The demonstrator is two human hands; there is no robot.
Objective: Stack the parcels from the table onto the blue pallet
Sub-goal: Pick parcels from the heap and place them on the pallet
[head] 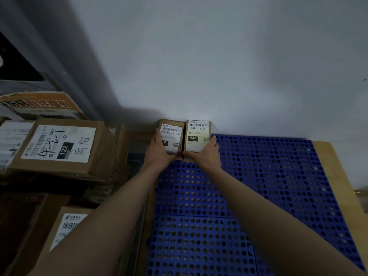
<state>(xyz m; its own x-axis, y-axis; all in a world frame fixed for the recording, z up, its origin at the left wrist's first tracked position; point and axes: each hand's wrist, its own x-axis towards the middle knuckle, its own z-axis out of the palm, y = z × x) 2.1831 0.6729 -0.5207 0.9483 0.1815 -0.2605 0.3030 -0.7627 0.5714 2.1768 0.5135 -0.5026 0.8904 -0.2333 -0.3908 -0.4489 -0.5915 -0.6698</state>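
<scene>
Two small cardboard parcels with white shipping labels stand side by side at the far left corner of the blue perforated pallet (258, 176), against the wall. My left hand (158, 151) grips the left parcel (172, 134), labelled 010. My right hand (207, 153) grips the right parcel (198, 132), labelled 032. The two parcels touch each other along their inner sides. My thumbs lie over their near ends and hide the lower edges.
To the left, larger cardboard parcels are piled up: one labelled 122 (61, 146) on top, another with a barcode label (67, 228) lower and nearer. A grey-white wall (219, 66) rises behind the pallet. A wooden surface (342, 176) borders the pallet on the right.
</scene>
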